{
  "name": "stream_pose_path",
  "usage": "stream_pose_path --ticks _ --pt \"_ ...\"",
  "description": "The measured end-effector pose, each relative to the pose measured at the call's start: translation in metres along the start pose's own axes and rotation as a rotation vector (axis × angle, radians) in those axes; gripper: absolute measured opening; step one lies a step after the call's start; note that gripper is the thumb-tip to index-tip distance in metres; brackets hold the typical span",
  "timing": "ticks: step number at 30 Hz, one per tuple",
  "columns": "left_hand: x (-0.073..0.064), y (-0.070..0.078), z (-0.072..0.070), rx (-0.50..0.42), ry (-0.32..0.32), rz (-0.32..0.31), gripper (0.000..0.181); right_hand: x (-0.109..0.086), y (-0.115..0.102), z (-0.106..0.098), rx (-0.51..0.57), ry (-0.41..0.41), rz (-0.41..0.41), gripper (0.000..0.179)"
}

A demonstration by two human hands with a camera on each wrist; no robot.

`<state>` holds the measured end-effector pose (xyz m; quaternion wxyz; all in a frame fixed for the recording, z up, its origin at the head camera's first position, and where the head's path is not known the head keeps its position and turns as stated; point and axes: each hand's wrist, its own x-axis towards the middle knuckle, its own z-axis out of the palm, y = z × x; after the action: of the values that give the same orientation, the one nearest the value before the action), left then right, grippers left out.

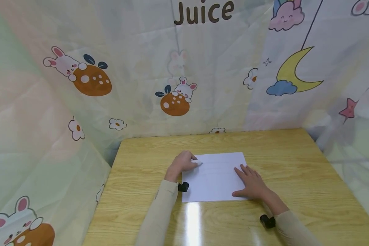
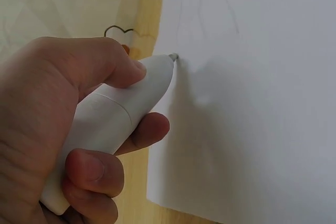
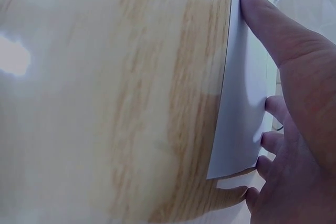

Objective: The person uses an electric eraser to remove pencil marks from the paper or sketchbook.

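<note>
A white sheet of paper lies on the wooden table, with several faint lines on it in the left wrist view. My left hand is over the sheet's left edge and grips a thick white pen, thumb on top and fingers curled beneath. The pen's small grey tip is right at the paper, near the lower ends of the lines. My right hand rests with spread fingers on the sheet's right side, its thumb near the front edge.
The wooden table extends around the sheet. Behind it hangs a printed cloth with rabbits and a moon. A small black device is at the left wrist, another black device at the right.
</note>
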<state>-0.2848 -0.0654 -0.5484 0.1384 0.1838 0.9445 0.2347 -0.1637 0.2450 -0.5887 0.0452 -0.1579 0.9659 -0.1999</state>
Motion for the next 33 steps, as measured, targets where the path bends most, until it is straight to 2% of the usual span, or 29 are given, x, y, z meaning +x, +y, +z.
stream_pose_path --ticks 6,13,21,25,30,33 --pt "-0.002 0.0037 -0.0014 -0.045 -0.035 0.031 0.028 0.0014 0.0033 0.0024 -0.016 -0.003 0.001 0.107" --pt "-0.0035 0.0002 -0.0089 -0.013 0.015 0.008 0.027 0.0048 0.0005 0.0021 -0.014 0.005 -0.01 0.108" --pt "-0.0026 0.005 -0.0016 -0.023 -0.017 0.023 0.028 0.0008 0.0006 0.0011 -0.014 0.005 -0.005 0.108" --pt "-0.004 0.0038 -0.0008 -0.051 -0.008 0.033 0.028 0.0022 0.0038 0.0033 -0.013 0.0 -0.002 0.108" --pt "-0.0049 0.0014 -0.0008 -0.062 0.015 0.012 0.026 0.0013 0.0043 0.0023 -0.002 0.005 -0.003 0.107" --pt "-0.0041 0.0022 0.0007 -0.065 0.004 0.026 0.027 -0.0004 0.0037 0.0019 -0.001 0.005 -0.004 0.108"
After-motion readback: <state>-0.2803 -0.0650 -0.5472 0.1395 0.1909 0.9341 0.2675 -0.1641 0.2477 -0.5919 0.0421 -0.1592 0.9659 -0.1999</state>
